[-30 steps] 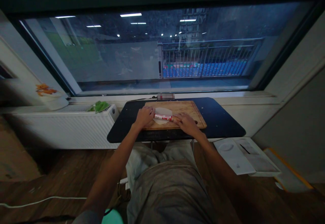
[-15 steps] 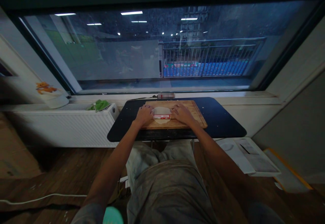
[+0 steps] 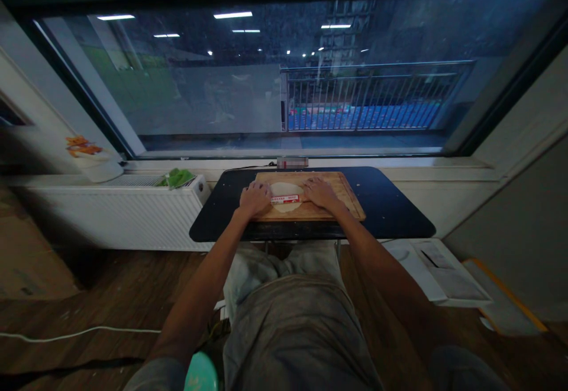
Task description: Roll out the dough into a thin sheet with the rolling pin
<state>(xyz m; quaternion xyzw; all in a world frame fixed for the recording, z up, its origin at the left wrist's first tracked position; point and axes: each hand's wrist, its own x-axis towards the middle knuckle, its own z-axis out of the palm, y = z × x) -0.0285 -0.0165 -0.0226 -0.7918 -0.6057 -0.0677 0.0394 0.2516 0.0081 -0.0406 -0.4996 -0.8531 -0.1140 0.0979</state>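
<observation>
A wooden cutting board (image 3: 346, 193) lies on a small black table (image 3: 386, 207) under the window. On the board is a flat round of pale dough (image 3: 284, 190). A red and white roller (image 3: 286, 199) lies across the dough. My left hand (image 3: 255, 197) presses on the roller's left end, fingers curled over it. My right hand (image 3: 318, 192) presses on the roller's right end, fingers laid forward over it.
A white radiator (image 3: 110, 216) stands left of the table, with a green cloth (image 3: 177, 177) and a white bowl (image 3: 100, 169) on the sill. White flat packaging (image 3: 437, 275) lies on the wooden floor at the right. A white cable (image 3: 75, 335) crosses the floor.
The roller moved away from me across the dough. My right hand came in from the roller's near right end to rest level with my left hand.
</observation>
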